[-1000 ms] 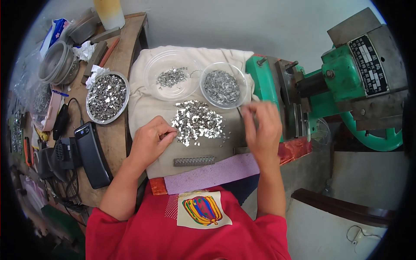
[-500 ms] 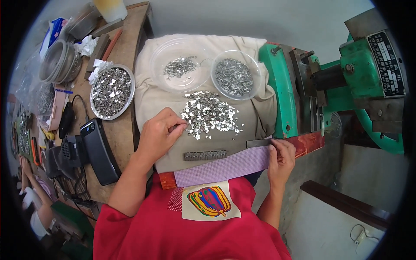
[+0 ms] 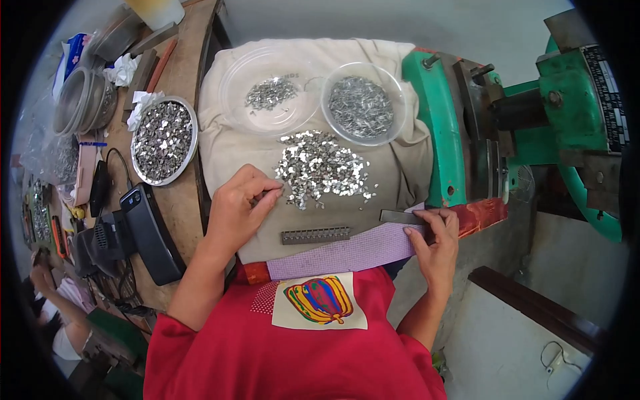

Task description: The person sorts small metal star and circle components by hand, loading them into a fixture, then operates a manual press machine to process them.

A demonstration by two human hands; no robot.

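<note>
My left hand point(image 3: 241, 207) is at the left edge of a loose pile of small shiny metal pieces point(image 3: 323, 170). Its thumb and forefinger are pressed together; whatever is between them is too small to make out. Over the right end of a flat dark metal bar point(image 3: 397, 217) are the bent fingers of my right hand point(image 3: 437, 239), gripping it beside a purple woven strip point(image 3: 340, 252). A slotted metal block point(image 3: 315, 235) with a row of notches lies on the beige cloth point(image 3: 260, 248), between the pile and the strip.
Behind the pile stand a clear shallow tub point(image 3: 233, 110) with a few metal bits and a bowl of metal pins point(image 3: 361, 107). Left, a wooden bench point(image 3: 183, 73) bears a round dish of metal pieces point(image 3: 162, 141) and a black phone point(image 3: 150, 230). A green press point(image 3: 437, 127) stands right.
My left thumb and forefinger have drawn together at the pile's edge. My right thumb has shifted slightly left, lower beside the bar. The whole view has tilted a little.
</note>
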